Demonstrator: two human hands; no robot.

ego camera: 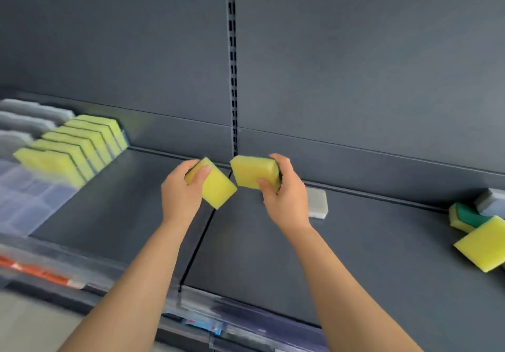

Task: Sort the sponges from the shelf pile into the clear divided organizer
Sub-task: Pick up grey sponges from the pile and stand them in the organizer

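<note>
Background: panel, rail, labels

Dark grey back panel [355, 51] fills the upper part, w/ a slotted upright [232, 64] down its middle. Clear price rail [82, 269] runs along the bottom; orange label [35, 271] in it at left, blue label [203, 325] near centre. Pale floor [27, 321] in bottom-left corner.

The shelf [355, 256] and its back panel [355, 51] look like painted metal, dark grey, smooth and matt. The organizer [24, 201] is clear plastic with a slight gloss. The left sponge [218, 187] and the right sponge [251, 171] are matt yellow foam. The pile sponge [468, 215] shows a rougher green scouring layer.
</note>
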